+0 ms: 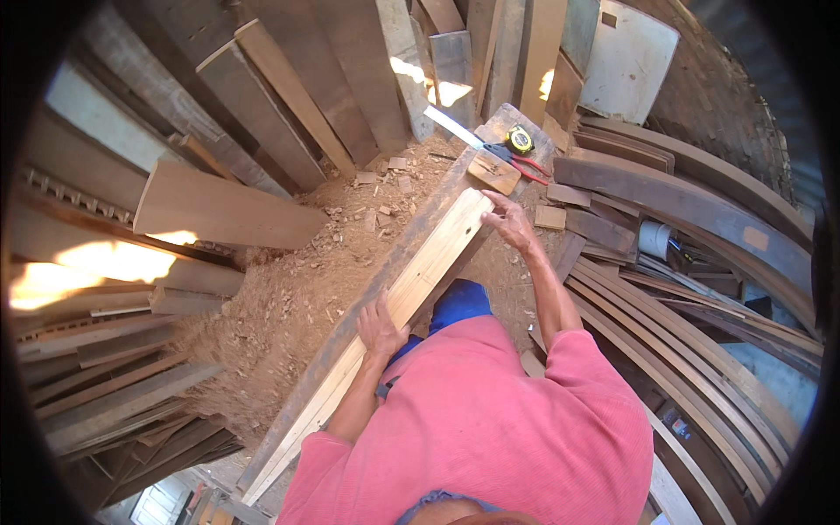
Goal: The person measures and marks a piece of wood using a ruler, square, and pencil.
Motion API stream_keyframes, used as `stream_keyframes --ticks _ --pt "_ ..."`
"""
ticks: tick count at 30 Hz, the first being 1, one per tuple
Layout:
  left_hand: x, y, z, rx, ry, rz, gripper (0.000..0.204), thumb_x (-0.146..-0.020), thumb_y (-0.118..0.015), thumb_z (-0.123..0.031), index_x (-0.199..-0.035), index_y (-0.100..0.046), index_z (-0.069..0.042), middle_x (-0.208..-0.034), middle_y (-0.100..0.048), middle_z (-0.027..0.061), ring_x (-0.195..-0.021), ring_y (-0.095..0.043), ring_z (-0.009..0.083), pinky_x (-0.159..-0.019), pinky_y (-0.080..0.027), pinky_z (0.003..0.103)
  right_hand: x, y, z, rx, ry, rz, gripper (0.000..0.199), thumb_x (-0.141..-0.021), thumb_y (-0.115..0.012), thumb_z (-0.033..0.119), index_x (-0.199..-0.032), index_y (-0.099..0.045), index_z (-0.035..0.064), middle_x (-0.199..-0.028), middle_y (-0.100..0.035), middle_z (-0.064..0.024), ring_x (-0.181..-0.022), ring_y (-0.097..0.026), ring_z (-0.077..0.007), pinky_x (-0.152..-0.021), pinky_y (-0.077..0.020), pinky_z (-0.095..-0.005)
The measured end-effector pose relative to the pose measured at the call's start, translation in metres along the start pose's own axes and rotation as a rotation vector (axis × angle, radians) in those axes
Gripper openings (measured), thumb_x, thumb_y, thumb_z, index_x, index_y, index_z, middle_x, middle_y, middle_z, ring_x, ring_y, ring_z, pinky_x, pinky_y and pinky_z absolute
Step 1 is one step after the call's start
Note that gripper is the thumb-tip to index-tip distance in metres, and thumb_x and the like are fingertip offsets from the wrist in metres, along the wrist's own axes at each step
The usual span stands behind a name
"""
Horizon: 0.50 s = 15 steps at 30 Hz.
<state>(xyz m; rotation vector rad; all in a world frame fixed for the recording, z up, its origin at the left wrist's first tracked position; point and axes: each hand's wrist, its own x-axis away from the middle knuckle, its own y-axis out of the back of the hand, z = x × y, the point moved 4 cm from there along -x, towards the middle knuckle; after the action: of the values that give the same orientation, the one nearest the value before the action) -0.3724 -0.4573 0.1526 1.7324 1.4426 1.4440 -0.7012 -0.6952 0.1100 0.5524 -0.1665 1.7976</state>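
A long pale wooden plank (420,276) lies lengthwise on a narrow grey workbench (411,241). My left hand (379,328) rests flat on the plank near its middle, fingers spread. My right hand (510,220) grips the plank's far end at its right corner. Just beyond that end lie a small wooden block (494,172), a metal square (453,127), a yellow tape measure (520,139) and red-handled pliers (529,165).
Sawdust and wood chips (306,280) cover the ground left of the bench. Boards (227,210) lean and lie stacked at the left and back. Curved wooden strips (700,350) pile up on the right, with a white container (653,238) among them.
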Motion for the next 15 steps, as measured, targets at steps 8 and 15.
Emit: stream_keyframes --ticks 8,15 --pt "-0.004 -0.003 -0.001 -0.03 0.007 -0.036 0.104 -0.062 -0.093 -0.03 -0.152 -0.044 -0.011 -0.132 -0.056 0.0149 -0.123 -0.053 0.0384 -0.108 -0.04 0.052 -0.006 -0.002 -0.006 -0.208 -0.065 0.027 0.059 -0.093 -0.08 0.013 -0.146 -0.059 -0.0012 -0.129 -0.071 -0.0114 -0.117 -0.068 -0.0208 -0.104 -0.0539 -0.037" --pt "-0.004 -0.006 -0.002 -0.043 0.05 0.021 0.101 -0.064 -0.091 -0.029 -0.15 -0.043 -0.008 -0.133 -0.055 0.0172 -0.127 -0.05 0.0402 -0.111 -0.038 0.054 0.006 -0.012 -0.029 -0.327 -0.113 -0.068 0.072 -0.095 -0.079 0.019 -0.154 -0.044 -0.0014 -0.145 -0.06 -0.0182 -0.134 -0.059 -0.0277 -0.114 -0.048 -0.0415"
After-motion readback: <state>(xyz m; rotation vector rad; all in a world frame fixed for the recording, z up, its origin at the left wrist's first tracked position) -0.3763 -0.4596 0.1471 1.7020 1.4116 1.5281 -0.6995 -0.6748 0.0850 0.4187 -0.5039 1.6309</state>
